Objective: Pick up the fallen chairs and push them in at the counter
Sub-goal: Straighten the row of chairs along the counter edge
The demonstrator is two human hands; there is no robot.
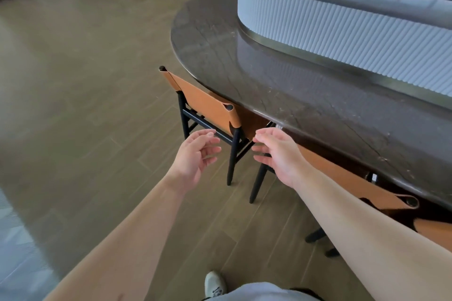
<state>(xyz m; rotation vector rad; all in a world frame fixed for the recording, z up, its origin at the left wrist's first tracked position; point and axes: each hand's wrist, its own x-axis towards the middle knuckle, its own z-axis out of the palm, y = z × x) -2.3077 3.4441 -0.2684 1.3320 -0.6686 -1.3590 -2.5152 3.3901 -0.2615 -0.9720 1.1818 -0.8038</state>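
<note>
My left hand and right hand both reach forward with fingers loosely spread, holding nothing, just short of the far chair. That chair stands upright on the wood floor, its tan back tucked against the curved edge of the dark counter. A second chair stands upright along the counter's near edge, beneath my right forearm.

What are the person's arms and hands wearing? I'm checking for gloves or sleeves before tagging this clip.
Nothing is worn: the left hand and right hand have no gloves, rings or watches, and both forearms are bare, with no sleeves in view.
</note>
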